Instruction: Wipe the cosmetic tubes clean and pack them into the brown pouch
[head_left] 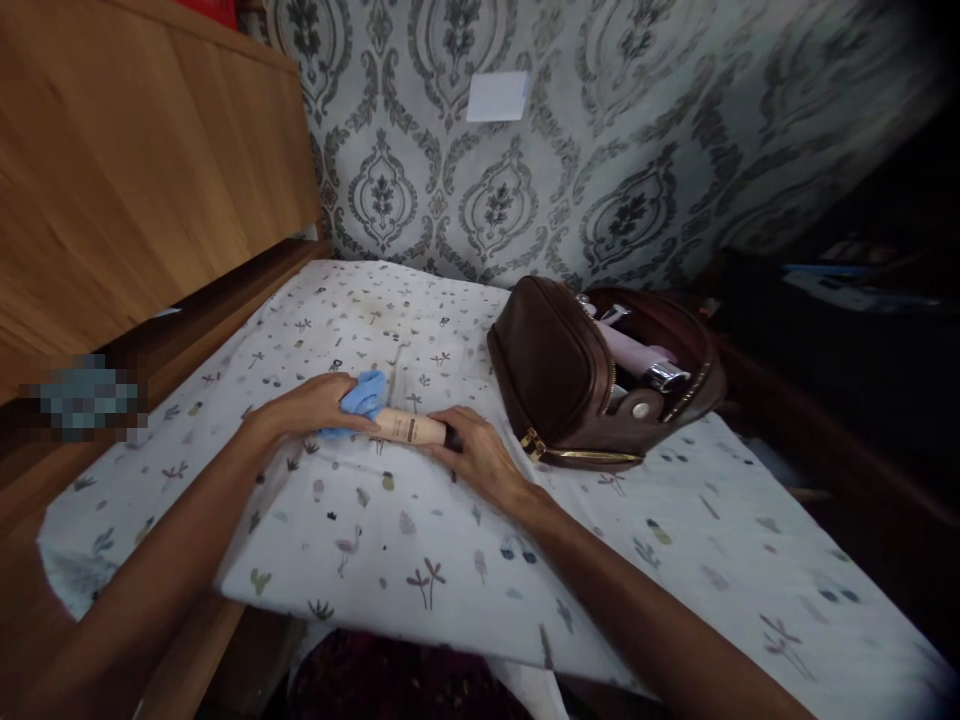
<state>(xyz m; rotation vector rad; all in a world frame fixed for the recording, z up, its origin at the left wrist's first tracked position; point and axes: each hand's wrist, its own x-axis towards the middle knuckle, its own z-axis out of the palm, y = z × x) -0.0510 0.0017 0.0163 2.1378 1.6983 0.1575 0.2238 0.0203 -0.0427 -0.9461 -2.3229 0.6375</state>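
Right fingers [460,420] around half-hidden dark cap [452,438]

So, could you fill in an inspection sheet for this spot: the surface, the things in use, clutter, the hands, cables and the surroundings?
Surface: white printed cloth, creased in places.
Job's things: beige tube, dark at its right end; blue cloth at its left end, how far around is hidden.
Clutter: brown bag, unzipped, with a pink item and others inside, partly hidden.
Left hand: holding the blue cloth against the tube.
Right hand: gripping the tube's dark end.
Cables: nothing seen.
Surroundings: patterned wall with a white rectangle; wooden furniture on the left; right side too dark to read.
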